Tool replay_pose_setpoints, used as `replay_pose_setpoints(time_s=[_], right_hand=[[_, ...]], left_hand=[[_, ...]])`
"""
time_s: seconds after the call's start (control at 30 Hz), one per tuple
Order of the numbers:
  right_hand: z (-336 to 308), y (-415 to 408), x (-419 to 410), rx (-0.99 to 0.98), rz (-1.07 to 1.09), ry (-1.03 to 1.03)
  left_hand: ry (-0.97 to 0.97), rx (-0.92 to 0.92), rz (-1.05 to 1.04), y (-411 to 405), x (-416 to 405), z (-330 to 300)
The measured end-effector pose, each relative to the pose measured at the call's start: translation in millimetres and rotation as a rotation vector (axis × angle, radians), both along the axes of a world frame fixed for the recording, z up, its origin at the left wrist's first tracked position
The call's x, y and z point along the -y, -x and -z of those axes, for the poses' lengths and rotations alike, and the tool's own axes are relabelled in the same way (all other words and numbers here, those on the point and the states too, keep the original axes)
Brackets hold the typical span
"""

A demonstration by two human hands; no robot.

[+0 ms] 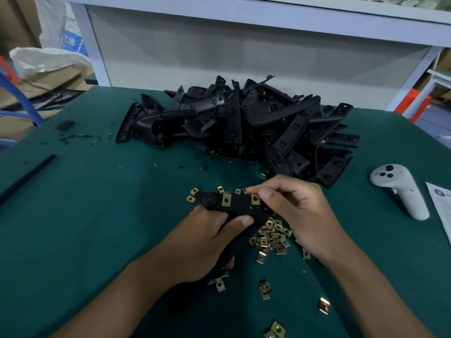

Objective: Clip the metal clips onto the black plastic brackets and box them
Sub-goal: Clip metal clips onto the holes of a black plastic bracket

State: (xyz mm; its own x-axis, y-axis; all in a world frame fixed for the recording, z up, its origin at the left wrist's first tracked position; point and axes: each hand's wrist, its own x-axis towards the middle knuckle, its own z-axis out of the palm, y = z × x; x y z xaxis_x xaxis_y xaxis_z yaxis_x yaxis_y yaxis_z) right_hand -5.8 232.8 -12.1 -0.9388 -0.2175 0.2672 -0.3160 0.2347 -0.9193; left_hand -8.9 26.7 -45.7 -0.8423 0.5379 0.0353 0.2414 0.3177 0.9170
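Fingers (240,222) of the left hand (205,242) curl around the middle of a black bracket (240,207), thumb lying across its top face, holding it just above the desk (85,215). Right hand (296,211) has thumb and forefinger pinched together on a brass-coloured clip (255,199) seated at the bracket's right end; its other fingers are loosely curled. A second clip (226,200) sits on the bracket's mid-section, and a round boss shows at its left end. Loose clips (272,236) lie heaped on the green desk directly below the bracket and between the two hands, with more scattered singly toward the near edge and a few beside the bracket's left end. Bracket pile (244,123) lies at the far centre of the desk, well apart from the hands. Grey handheld controller (400,189) rests on the desk to the right, with a paper sheet (441,206) just beside it at the edge. Black rod (26,178) lies at the left, with black plastic scraps (73,137) near the far left corner.
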Motion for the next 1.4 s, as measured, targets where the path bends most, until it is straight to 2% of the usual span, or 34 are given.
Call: replay_pose_setpoints(time_s=[0.23, 0.37, 0.47, 0.57, 0.63, 0.73, 0.9, 0.97, 1.1, 1.27, 1.4], right_hand=[[5.4, 1.8, -1.5, 0.016, -0.039, 0.050], [10.9, 2.3, 2.7, 0.100, -0.141, 0.091], [14.9, 4.2, 7.1, 0.088, -0.041, 0.101], [13.8, 5.8, 6.0, 0.069, 0.056, 0.179], [11.1, 7.3, 5.0, 0.043, 0.048, 0.218], [3.9, 7.4, 1.5, 0.028, 0.058, 0.214], [-19.3, -15.0, -19.8, 0.052, 0.080, 0.150], [-24.7, -39.7, -38.7, 0.013, 0.151, 0.157], [-29.0, -121.9, -88.3, -0.099, 0.423, 0.209], [-23.4, -247.7, -147.1, -0.193, 0.874, 0.195], [-14.1, -331.8, -175.4, -0.159, 1.160, 0.209]], left_hand=[[-0.081, 0.005, -0.081, -0.5, -3.7, -1.7], [-0.083, -0.039, -0.144, -0.7, -4.5, -1.8], [-0.126, -0.026, -0.207, -2.1, -8.0, -1.9], [-0.365, 0.077, -0.297, -2.4, -11.7, -5.6], [-0.491, 0.016, -0.376, -0.3, -10.2, -11.5], [-0.493, -0.090, -0.411, -1.2, -13.0, -17.5], [-0.453, -0.124, -0.432, -20.4, -33.4, -35.5], [-0.435, -0.125, -0.370, -31.9, -51.4, -43.6], [-0.472, -0.024, -0.087, -70.7, -111.0, -55.1], [-0.451, 0.057, 0.270, -144.8, -203.6, -49.1], [-0.384, 0.145, 0.517, -206.8, -261.8, -29.9]])
